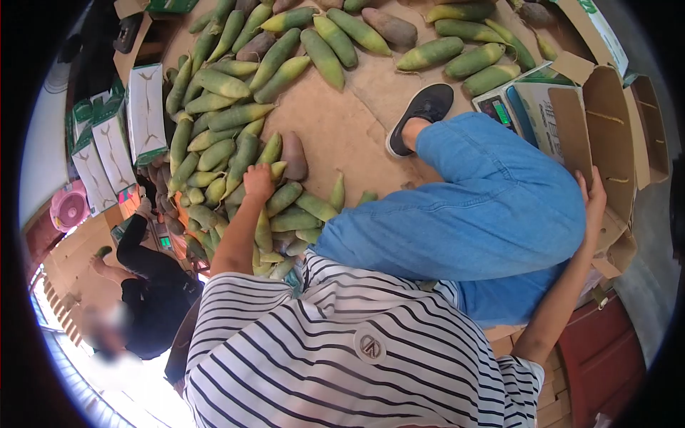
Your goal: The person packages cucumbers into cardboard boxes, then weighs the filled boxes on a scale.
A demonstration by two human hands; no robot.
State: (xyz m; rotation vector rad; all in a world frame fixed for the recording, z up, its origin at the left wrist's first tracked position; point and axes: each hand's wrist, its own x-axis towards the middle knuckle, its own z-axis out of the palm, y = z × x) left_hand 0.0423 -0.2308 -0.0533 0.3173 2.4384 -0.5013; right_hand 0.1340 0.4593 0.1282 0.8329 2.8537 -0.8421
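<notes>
My left hand (259, 181) reaches into the pile of green radishes (221, 118) left of centre. Its fingers are closed around a green radish (278, 169), which shows only in part. Just beyond that hand a brownish-purple radish (294, 157) lies on the brown floor covering. At the right, my right hand (592, 192) is at the side of an open cardboard box (612, 135), beside my knee. Its fingers are pressed together against the cardboard edge.
A scale with a green display (501, 112) stands beside the open box. More radishes (432, 53) lie across the top. White-and-green boxes (146, 110) stand at the left. Another person (153, 285) in dark clothes is at the lower left, near a pink fan (70, 208).
</notes>
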